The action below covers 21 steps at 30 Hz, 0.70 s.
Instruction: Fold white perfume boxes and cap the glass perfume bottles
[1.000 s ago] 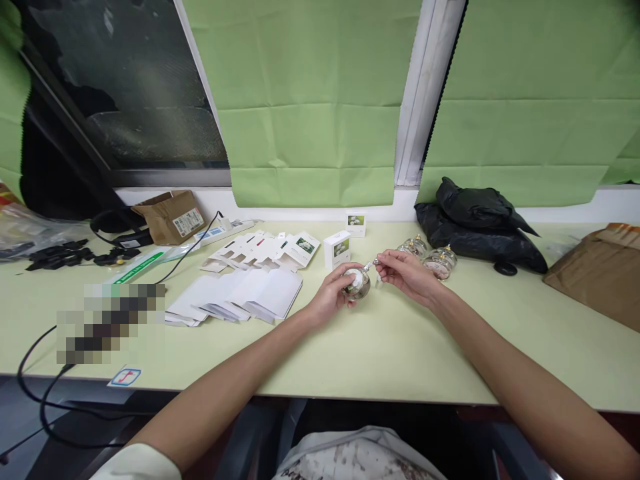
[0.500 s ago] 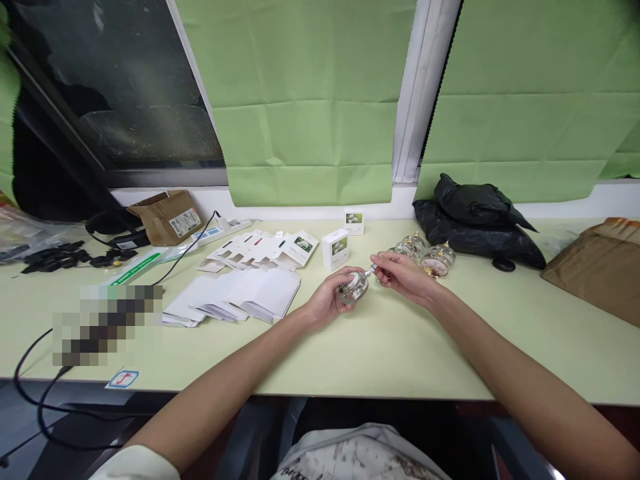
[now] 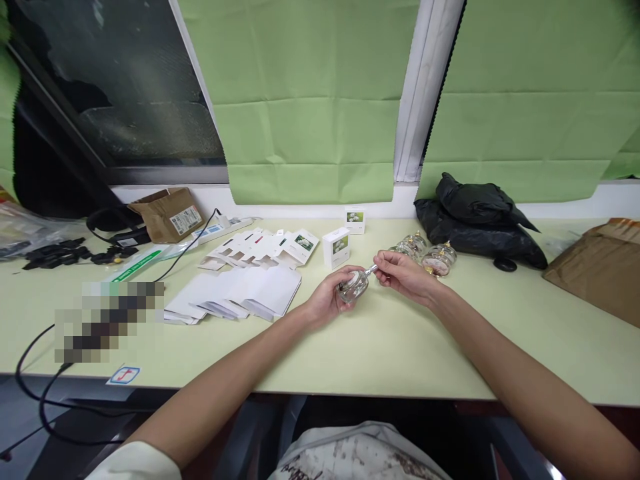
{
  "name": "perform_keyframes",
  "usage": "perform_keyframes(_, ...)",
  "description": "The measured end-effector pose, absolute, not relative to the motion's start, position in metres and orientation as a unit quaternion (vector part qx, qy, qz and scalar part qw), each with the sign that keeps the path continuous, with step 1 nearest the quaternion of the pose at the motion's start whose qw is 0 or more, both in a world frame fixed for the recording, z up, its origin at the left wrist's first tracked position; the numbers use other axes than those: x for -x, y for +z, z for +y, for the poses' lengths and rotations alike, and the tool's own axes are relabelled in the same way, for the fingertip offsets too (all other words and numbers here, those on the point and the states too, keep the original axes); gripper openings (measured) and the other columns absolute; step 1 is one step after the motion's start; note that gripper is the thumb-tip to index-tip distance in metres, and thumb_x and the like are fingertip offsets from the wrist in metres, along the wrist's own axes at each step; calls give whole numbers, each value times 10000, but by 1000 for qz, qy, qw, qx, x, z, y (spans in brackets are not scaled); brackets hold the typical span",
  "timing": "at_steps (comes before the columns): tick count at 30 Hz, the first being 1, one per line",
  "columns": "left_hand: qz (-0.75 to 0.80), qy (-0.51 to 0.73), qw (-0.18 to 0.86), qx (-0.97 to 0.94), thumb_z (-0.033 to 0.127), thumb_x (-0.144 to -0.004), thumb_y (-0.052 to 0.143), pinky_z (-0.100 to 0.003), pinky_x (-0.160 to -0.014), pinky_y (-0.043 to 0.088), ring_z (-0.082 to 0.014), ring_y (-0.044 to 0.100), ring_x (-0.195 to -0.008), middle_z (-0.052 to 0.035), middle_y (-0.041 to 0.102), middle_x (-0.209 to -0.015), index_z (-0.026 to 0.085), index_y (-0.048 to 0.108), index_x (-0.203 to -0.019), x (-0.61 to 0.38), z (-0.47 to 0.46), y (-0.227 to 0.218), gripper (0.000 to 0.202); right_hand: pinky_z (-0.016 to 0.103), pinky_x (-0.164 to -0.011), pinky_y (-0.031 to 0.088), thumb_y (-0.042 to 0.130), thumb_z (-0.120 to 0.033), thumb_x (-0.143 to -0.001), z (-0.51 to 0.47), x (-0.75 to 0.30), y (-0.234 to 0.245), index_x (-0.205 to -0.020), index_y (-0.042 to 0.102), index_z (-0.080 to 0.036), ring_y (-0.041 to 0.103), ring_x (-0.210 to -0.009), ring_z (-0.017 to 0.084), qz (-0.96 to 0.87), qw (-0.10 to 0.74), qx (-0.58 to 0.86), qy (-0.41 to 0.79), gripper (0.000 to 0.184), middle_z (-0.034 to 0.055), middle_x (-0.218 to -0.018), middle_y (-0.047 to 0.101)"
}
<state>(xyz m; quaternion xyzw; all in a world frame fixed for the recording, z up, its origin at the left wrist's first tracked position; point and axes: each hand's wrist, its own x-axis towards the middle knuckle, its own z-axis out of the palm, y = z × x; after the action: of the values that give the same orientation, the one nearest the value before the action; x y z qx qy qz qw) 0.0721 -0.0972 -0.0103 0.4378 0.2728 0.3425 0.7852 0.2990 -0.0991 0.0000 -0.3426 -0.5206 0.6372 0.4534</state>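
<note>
Just above the middle of the pale green surface [image 3: 380,347], we are cradling a small round glass bottle [image 3: 353,287] in our left grip [image 3: 327,300], fingers closed around its body. We are tilting it so that its silver neck [image 3: 371,269] is pointing toward our right grip [image 3: 405,275], whose fingertips are pinching that neck; the slant seems to be giving them easy reach. Whether the held bottle is carrying anything, we cannot tell. More glass bottles [image 3: 440,259] are standing just behind the right grip, looking pale pinkish inside. Two small white boxes [image 3: 336,247] are standing closed nearby, hiding their contents, beside flattened cartons [image 3: 260,248] lying fanned out.
</note>
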Motion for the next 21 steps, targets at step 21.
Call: perform_keyframes(21,239,336,814,-408,314,-845,687,-208,-424,309,-71,452,-479,-20,619,-797,181,649,-1105,-73,-96,-11,295,256,-636,425,820,-513,-839,-109,-291,7,-916,665,-212,523,-658,100,-561,485,351,571,348,-17,-781,594)
